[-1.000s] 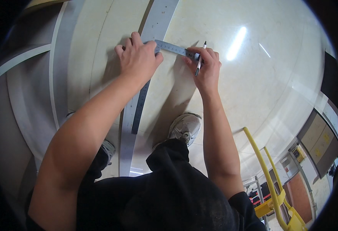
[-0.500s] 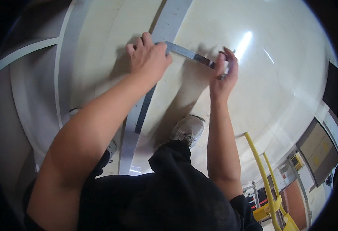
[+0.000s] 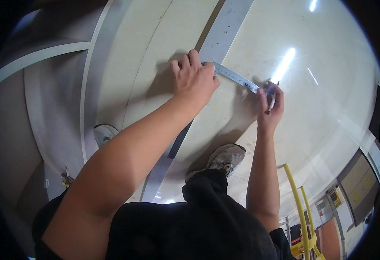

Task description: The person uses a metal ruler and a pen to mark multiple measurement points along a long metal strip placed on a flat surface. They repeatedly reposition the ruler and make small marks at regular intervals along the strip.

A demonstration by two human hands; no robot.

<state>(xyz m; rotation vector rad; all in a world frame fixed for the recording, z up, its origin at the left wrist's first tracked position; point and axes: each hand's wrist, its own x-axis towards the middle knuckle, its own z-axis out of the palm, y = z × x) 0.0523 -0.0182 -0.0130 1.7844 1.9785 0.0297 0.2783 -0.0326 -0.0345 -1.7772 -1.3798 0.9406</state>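
A: Far left?

B: Grey panels [image 3: 58, 89] with pale edges, bent by the lens. Then the left shoe [image 3: 105, 133], light-coloured, on the pale floor [image 3: 131, 82], partly behind the left forearm.

A: Next?

B: Dark strip [image 3: 180, 139] lying along a long grey metal bar [image 3: 228, 37]. Forearm covers the strip's upper part. Bar slants from top middle down toward the lap; small spots up top, can't tell if holes or marks.

A: Left hand [image 3: 193, 82]?

B: Over the bar, fingers bent, thumb and index finger closed on the near end of a steel ruler [image 3: 235, 77]. Other fingertips go past the bar's left edge; contact with the floor, can't tell.

A: Ruler's where, exactly?

B: Starts under that hand at the bar, sticks out past the bar's right side, slants down over the floor to the other hand. Any join with the strip is hidden.

A: Below it?

B: Right shoe [image 3: 227, 157], just right of the bar.

A: Right hand [image 3: 271, 118]?

B: Grasping a slim pen [image 3: 272, 103], dark end up. Thumb right by the ruler's far end; blurry, can't tell if touching.

A: Far right?

B: Yellow rail [image 3: 301, 212] low down, brownish board [image 3: 357, 184] beyond, near the rim.
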